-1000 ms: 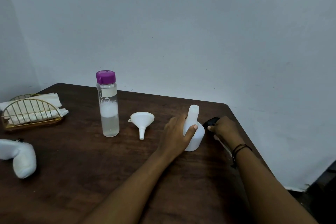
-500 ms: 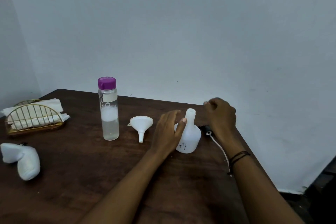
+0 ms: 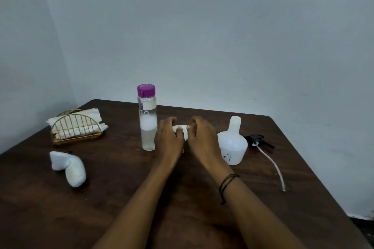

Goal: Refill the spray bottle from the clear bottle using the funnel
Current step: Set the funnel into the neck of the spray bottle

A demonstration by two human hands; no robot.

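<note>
- The white funnel [image 3: 180, 130] sits at the frame's centre on the table [image 3: 121, 178], mostly hidden behind both hands.
- The left hand [image 3: 169, 139] and right hand [image 3: 199, 139] curl their fingers around it; whether they actually grip it I cannot tell.
- The spray bottle [image 3: 232, 143], uncapped, stands just right of the right hand.
- Its black spray head [image 3: 258, 140] lies further right.
- The clear bottle [image 3: 147, 117], purple-capped, stands just left of the left hand.
</note>
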